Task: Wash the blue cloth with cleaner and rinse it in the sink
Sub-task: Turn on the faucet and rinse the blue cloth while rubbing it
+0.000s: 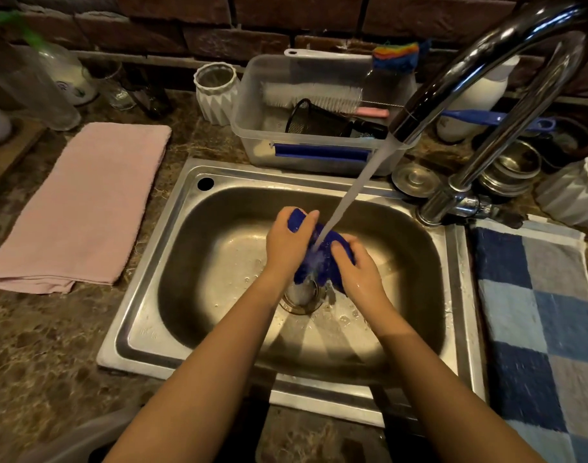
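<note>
Both hands are down in the sink (185,208), working the blue cloth (321,262) directly under the running water (349,195) from the tap (486,55). The left hand (287,242) has its grip closed around the far, upper end of the bunched cloth, fingers curled over the top. The right hand (359,269) has its grip closed on the near right part, fingers pressed into the fabric. The cloth hangs between them, just above the drain (302,297), with the stream striking its middle.

Judging by this, the task is in its rinsing stage. No foam shows on the cloth or in the basin, and no cleaner bottle can be picked out with certainty among the containers on the worktop (52,345), so whether the washing with cleaner is already done cannot be told. What seems left is to finish rinsing, wring the cloth out and shut off the water.

A pink towel (82,208) lies on the worktop to the left, a checked towel (540,312) to the right, and a clear plastic tub (319,111) with brushes stands beyond the sink's far edge.
</note>
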Demonstrator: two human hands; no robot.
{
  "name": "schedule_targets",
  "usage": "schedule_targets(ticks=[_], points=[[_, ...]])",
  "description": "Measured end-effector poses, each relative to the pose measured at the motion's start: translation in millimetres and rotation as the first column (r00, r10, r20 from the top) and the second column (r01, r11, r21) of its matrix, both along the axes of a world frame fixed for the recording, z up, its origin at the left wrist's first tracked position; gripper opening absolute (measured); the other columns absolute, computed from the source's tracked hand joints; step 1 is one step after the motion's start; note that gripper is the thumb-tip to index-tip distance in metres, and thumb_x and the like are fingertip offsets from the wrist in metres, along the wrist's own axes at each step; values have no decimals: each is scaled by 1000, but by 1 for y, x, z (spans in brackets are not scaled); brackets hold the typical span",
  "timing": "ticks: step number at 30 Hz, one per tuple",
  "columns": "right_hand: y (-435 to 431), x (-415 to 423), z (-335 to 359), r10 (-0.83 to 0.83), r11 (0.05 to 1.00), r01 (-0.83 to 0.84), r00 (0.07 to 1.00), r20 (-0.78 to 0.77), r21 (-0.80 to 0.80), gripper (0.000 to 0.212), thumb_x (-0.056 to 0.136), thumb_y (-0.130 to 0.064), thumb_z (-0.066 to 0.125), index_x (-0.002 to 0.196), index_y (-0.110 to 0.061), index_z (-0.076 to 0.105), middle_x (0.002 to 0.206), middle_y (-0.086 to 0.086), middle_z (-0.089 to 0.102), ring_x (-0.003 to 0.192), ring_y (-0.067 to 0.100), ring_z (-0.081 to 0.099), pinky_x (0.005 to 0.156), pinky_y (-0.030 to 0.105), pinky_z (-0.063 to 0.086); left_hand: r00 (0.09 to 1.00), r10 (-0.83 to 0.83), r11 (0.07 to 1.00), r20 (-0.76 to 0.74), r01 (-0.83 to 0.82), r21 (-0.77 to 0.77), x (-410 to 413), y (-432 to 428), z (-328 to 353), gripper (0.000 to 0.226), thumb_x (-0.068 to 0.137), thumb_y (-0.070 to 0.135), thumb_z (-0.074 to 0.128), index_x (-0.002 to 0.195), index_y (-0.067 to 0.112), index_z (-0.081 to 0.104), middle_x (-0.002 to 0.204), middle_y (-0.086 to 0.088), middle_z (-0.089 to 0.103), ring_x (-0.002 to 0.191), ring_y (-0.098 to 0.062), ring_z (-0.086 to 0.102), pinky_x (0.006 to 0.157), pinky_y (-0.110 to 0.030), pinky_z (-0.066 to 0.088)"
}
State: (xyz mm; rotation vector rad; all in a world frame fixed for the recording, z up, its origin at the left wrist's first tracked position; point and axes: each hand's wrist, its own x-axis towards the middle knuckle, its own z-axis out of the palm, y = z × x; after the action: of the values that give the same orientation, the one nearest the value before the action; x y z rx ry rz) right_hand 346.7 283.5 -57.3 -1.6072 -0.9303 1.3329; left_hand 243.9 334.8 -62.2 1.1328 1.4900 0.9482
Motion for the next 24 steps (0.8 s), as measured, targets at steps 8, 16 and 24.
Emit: schedule_targets(ticks=[8,16,24], points=[[18,-34,6,-180,983,180,930,319,28,22,98,-39,34,90,-25,50,72,-9,53,74,13,57,71,32,48,974,132,975,185,-94,-203,14,-17,2,28,97,37,43,75,24,55,77,3,58,69,-9,56,59,-17,44],[27,-18,-18,-287,937,302,952,105,-176,41,89,-51,45,74,-19,65,74,4,64,75,20,59,70,36,45,975,44,987,217,-8,-163,13,-25,11,25,97,41,40,78,32,54,79,7,59,76,-6,58,64,-16,44],[17,15,-7,3,979,-12,999,-43,-204,17,95,-42,41,89,-31,52,92,0,63,83,14,61,79,31,52,946,78,970,314,1,-243,-1,-13,5,30,92,44,50,103,18,58,103,-11,65,96,-25,66,89,-42,54]])
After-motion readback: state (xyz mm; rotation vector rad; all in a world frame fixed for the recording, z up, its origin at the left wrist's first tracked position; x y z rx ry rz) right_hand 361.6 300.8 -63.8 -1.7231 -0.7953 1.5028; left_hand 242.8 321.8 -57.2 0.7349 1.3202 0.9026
